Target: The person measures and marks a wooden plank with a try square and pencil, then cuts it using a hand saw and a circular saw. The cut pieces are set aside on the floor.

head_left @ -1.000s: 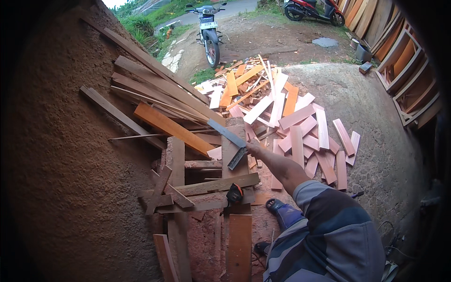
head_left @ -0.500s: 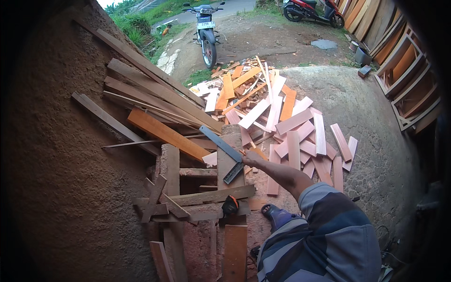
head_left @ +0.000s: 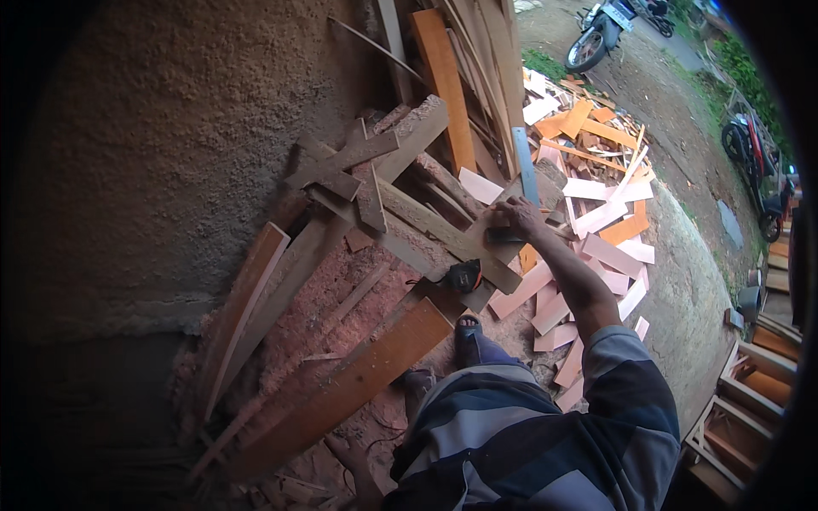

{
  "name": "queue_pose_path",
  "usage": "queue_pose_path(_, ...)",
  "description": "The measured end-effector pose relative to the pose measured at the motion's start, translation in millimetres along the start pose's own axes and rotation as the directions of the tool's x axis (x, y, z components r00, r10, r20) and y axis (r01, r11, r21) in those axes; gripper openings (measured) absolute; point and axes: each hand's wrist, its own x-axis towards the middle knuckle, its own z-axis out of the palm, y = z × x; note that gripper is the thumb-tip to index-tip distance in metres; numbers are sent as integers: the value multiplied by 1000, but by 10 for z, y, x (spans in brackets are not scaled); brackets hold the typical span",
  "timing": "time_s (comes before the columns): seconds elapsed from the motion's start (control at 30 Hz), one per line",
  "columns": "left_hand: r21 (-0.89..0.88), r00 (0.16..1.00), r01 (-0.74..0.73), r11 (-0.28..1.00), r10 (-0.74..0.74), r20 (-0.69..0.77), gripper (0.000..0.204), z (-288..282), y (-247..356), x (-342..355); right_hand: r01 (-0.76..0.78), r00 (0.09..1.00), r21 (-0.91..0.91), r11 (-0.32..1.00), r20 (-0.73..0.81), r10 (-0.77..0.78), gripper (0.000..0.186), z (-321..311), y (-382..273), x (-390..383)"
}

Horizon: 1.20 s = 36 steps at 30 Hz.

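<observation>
My right hand (head_left: 520, 215), fingers closed, grips the metal square (head_left: 524, 166) by its stock on the rough wooden bench. A black-and-orange tape measure (head_left: 464, 275) rests just below, on the crossed planks (head_left: 417, 213). My left hand (head_left: 349, 456) is low in the picture beside a long orange board (head_left: 358, 375), its fingers too dim to make out. My feet, in sandals (head_left: 469, 332), stand amid pink sawdust under my striped clothing.
A rough wall (head_left: 187, 136) is at left with long leaning boards (head_left: 447, 77). Scattered pink and orange offcuts (head_left: 605, 255) cover the ground rightward. A motorbike (head_left: 596, 34) stands beyond, a red scooter (head_left: 750, 170) at far right, near wooden frames (head_left: 750, 400).
My view has swung left and rotated, bringing more wall and the bench's near end into sight. My left hand has appeared at the bottom. The square now stands more upright in the picture.
</observation>
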Motion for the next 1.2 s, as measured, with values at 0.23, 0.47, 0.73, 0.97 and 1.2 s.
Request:
queue_pose_path(0.23, -56, 982, 174, 983, -177, -63, 86, 195, -351, -561, 151, 985, -20, 988, 93, -148, 43, -182, -76, -58)
queue_pose_path(0.47, -47, 971, 195, 980, -199, -131, 83, 324, -559, -597, 193, 960, -222, 956, 243, -138, 44, -137, 105, 128)
queue_pose_path(0.73, 94, 975, 195, 976, -183, -123, 87, -87, -822, -160, 360, 910, 10, 933, -222, -349, 44, -467, -1467, -138)
queue_pose_path(0.97, 400, 995, -83, 913, 53, 84, 121, -865, -903, 788, 612, 723, 182, 769, 266, -638, 81, 341, -3578, -1332)
queue_pose_path(1.2, 414, 893, -401, 817, 247, 378, 132, -1137, -1212, 1659, 719, 594, 34, 694, 489, -639, 112, 965, -4521, -1563)
